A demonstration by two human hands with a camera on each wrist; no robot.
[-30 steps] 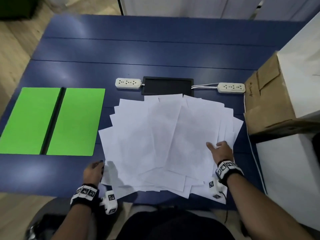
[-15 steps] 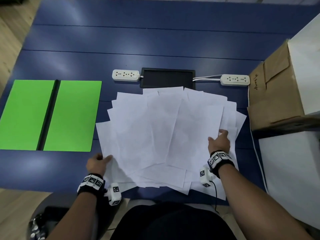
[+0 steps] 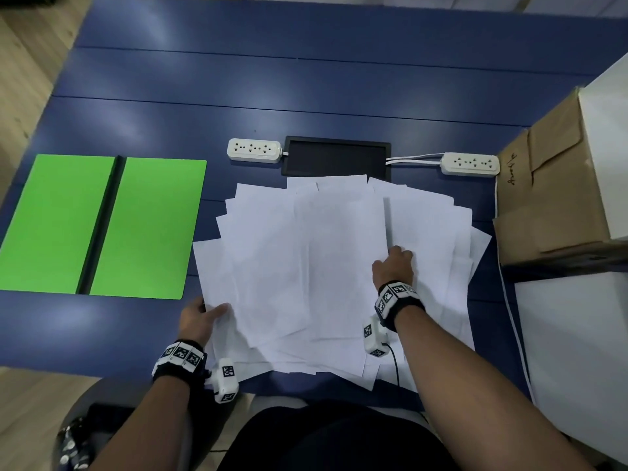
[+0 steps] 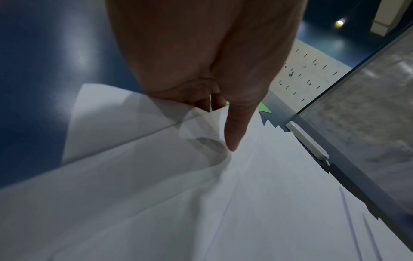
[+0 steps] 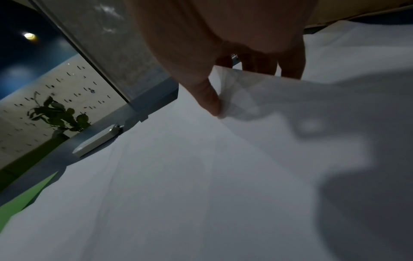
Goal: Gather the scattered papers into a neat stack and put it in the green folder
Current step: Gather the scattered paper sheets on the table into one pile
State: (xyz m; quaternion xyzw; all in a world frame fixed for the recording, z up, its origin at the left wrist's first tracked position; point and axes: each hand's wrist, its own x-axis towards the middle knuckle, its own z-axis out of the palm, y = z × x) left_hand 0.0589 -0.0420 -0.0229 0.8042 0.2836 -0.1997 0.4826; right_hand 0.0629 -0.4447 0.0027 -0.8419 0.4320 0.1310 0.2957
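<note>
Several white papers [image 3: 306,260] lie fanned out and overlapping in the middle of the blue table [image 3: 306,79]. The green folder [image 3: 146,226] lies open and flat to their left. My left hand [image 3: 212,311] holds the lower left edge of the fan. In the left wrist view the thumb [image 4: 234,134] lies on top of the papers [image 4: 201,203] and the fingers are tucked under a lifted sheet. My right hand [image 3: 394,261] sits right of the fan's middle. In the right wrist view it [image 5: 241,88] pinches a raised sheet edge [image 5: 257,84], thumb in front, fingers behind.
Two white power strips [image 3: 254,149] [image 3: 470,163] and a black tray [image 3: 336,158] lie just beyond the papers. A brown cardboard box [image 3: 550,198] and a white block [image 3: 577,351] stand along the right side. A white cable [image 3: 513,321] runs down beside them.
My right hand has slid left from the right edge of the fan toward its middle and lifted a sheet edge. My left hand has moved in, its thumb now on the papers.
</note>
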